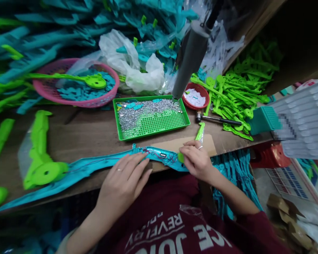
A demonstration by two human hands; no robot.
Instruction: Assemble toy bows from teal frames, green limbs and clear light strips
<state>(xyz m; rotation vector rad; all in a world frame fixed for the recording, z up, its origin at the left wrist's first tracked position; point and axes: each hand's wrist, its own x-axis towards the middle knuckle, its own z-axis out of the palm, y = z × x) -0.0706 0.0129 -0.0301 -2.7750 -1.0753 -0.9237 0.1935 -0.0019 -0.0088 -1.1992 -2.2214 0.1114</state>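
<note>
At a crowded wooden tabletop (95,130), a seated person in a maroon printed shirt works on a long teal plastic toy sword half (95,165) that lies along the near edge, its open inside showing thin wires and one small metal part; the left hand (123,180) rests flat and open on the shell, fingers spread, a ring on one finger; the right hand (196,158) is closed in a pinch on a lime-green hilt piece (199,135) at the shell's right end, also wearing one ring; a sheet of brown cardboard (174,143) lies under that end; behind, one green perforated tray (150,123) holds a heap of small silver screws, too many to count, and a few teal bits; one grey padded cylinder (190,56) hangs down to the tray's far right corner; one small red bowl (196,96) of white pieces sits just beside it; one small hammer (217,120) lies to the tray's right; one pink basket (76,88) at the back left holds teal parts, with one green piece laid across it; heaps of teal shells fill the rear and left, and a pile of green parts (235,95) the right, uncounted; one large green guard piece (42,155) lies at the left; crumpled clear plastic bags (137,67) sit behind the tray.
</note>
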